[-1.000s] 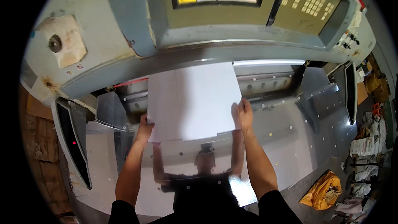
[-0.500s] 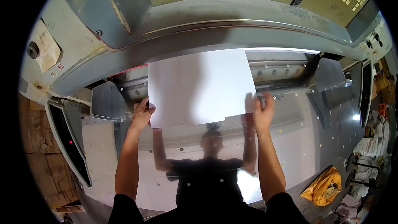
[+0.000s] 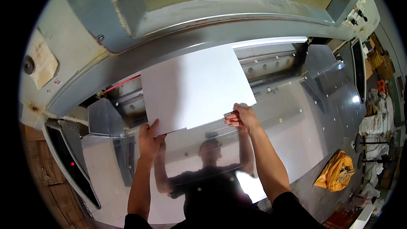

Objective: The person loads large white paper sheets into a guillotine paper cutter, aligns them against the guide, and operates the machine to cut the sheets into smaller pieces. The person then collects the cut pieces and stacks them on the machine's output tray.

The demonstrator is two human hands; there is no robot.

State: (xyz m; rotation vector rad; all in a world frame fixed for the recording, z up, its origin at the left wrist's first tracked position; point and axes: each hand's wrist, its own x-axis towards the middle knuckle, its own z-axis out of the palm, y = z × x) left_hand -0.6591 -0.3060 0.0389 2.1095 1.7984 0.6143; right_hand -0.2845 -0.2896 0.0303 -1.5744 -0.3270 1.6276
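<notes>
A stack of white sheets lies flat on the shiny metal table of a machine, its far edge reaching under a grey crossbeam. The near edge has a small step, so the sheets are not quite flush. My left hand is closed at the near left corner, one finger on top of the paper. Along the near edge, toward its right end, my right hand grips the paper, thumb above and curled fingers below. The fingers under the sheets are partly hidden.
Clear plastic guards stand on both sides of the slot. A dark sensor strip with a red light rises at the left. The polished table mirrors my body. A yellow bag lies on the floor at the right.
My right hand has moved from the right edge of the sheets to their near edge. My left hand has shifted down to the near corner. The view has turned slightly.
</notes>
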